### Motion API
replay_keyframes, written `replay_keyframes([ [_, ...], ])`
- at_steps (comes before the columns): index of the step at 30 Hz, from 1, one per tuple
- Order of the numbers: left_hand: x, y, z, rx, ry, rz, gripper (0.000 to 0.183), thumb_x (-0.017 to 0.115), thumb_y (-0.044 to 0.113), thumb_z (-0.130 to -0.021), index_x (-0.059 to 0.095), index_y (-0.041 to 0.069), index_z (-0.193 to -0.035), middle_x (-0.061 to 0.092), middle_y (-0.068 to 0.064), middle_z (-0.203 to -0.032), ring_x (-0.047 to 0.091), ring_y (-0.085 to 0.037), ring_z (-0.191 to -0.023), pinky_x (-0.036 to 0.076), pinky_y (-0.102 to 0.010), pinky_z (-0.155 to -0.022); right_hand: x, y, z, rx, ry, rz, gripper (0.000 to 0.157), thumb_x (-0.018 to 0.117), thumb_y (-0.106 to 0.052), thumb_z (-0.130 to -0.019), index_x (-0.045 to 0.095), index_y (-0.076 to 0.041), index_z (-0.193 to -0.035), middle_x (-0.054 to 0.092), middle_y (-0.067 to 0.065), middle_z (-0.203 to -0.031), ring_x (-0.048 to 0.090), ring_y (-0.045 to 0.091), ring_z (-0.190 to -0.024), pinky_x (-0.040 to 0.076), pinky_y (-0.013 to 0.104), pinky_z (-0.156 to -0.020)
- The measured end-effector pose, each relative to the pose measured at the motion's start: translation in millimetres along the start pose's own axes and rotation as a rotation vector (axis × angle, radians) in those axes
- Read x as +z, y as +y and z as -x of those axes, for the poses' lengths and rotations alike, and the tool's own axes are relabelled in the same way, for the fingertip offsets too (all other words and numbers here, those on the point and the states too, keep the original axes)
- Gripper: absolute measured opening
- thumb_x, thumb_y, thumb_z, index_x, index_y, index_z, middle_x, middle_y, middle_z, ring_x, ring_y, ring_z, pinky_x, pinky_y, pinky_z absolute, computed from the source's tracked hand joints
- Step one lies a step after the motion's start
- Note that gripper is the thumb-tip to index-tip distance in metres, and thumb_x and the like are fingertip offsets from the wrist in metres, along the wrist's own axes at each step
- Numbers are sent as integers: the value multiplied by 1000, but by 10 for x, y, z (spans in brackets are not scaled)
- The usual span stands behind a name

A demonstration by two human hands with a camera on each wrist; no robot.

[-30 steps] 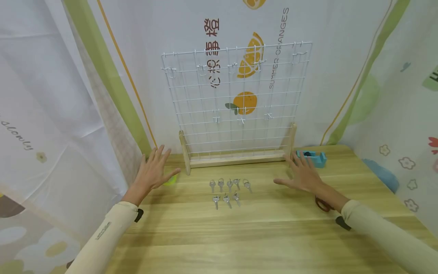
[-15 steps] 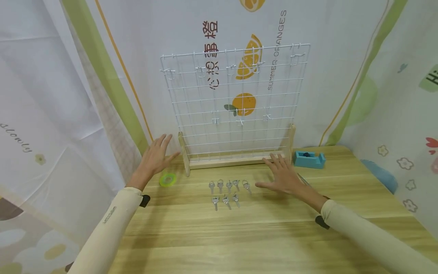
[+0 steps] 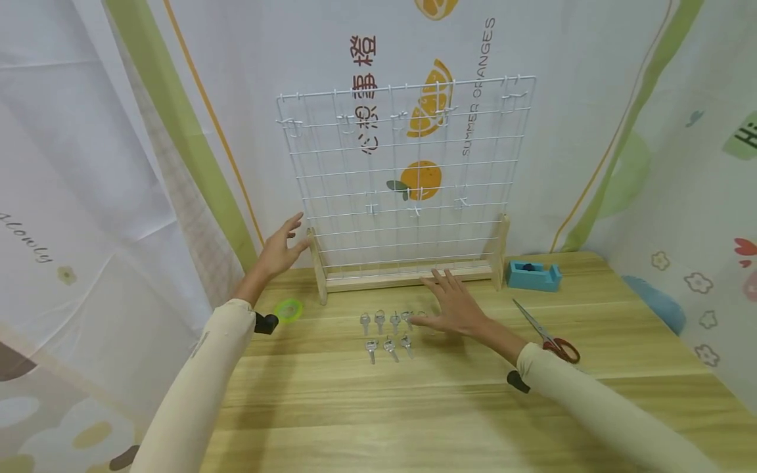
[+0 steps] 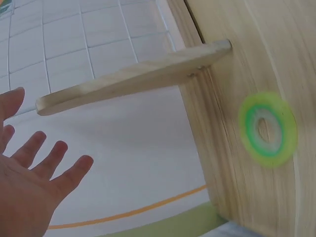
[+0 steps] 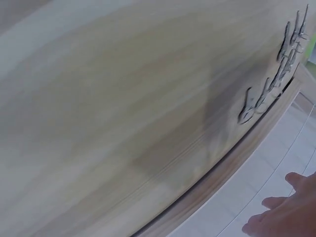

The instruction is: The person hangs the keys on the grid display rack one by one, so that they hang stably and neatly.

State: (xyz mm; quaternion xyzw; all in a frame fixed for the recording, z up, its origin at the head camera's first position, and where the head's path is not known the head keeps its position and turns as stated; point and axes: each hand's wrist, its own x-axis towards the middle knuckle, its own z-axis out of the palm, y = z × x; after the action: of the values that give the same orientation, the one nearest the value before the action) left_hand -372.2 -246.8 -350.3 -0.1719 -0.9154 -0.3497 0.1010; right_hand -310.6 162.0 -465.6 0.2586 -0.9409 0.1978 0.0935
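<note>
My left hand (image 3: 278, 255), fingers spread, is beside the left wooden upright (image 3: 318, 266) of a white wire grid rack (image 3: 378, 171). In the left wrist view its loosely bent fingers hold nothing; whether it touches the upright I cannot tell. Over the right end of two rows of small silver keys (image 3: 371, 348) hovers my right hand (image 3: 457, 312), fingers extended and holding nothing, partly covering the rightmost key. Several keys with rings show in the right wrist view, one key (image 5: 245, 114) nearest. White hooks (image 3: 416, 210) hang on the grid in an upper and a lower row.
A green-yellow tape roll (image 3: 288, 310) lies below my left hand. At right are a blue tape dispenser (image 3: 534, 277) and red-handled scissors (image 3: 556, 345) on the wooden table (image 3: 378, 414). Printed curtains (image 3: 591, 85) surround the table's back and sides.
My right hand has moved left from near the tape dispenser to over the keys, uncovering the scissors. My left hand has risen and shifted right toward the rack's upright, uncovering the tape roll.
</note>
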Motion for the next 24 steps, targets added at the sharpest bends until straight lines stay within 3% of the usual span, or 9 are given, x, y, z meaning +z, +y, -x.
replay_keyframes([
  [6, 39, -25, -112, -41, 9, 188, 68, 56, 10, -108, 21, 9, -166, 39, -25, -161, 43, -49, -142, 44, -63, -112, 95, -151, -164, -47, -17, -37, 89, 74, -58, -89, 46, -7, -156, 31, 29, -163, 22, 57, -150, 19, 73, -121],
  [12, 52, -23, -150, -104, -2, 365, 67, 53, 6, -109, 20, 11, -167, 36, -21, -164, 40, -44, -146, 44, -67, -109, 173, -307, -312, -74, -77, -100, 82, 75, -51, -93, 48, -5, -154, 34, 29, -162, 22, 56, -150, 24, 73, -119],
  [17, 88, -2, -167, -141, -12, 408, 56, 49, 8, -111, 31, 7, -164, 37, -18, -164, 41, -41, -146, 47, -62, -109, 235, -410, -379, -106, -112, -143, 75, 74, -43, -96, 48, -3, -154, 38, 25, -161, 27, 51, -151, 27, 68, -120],
  [24, 154, -7, -208, -157, 7, 451, 47, 50, 8, -111, 42, 1, -156, 41, -19, -162, 45, -39, -145, 51, -58, -106, 349, -468, -454, -150, -96, -251, 59, 77, -27, -97, 58, 1, -145, 49, 22, -154, 42, 41, -145, 39, 58, -118],
])
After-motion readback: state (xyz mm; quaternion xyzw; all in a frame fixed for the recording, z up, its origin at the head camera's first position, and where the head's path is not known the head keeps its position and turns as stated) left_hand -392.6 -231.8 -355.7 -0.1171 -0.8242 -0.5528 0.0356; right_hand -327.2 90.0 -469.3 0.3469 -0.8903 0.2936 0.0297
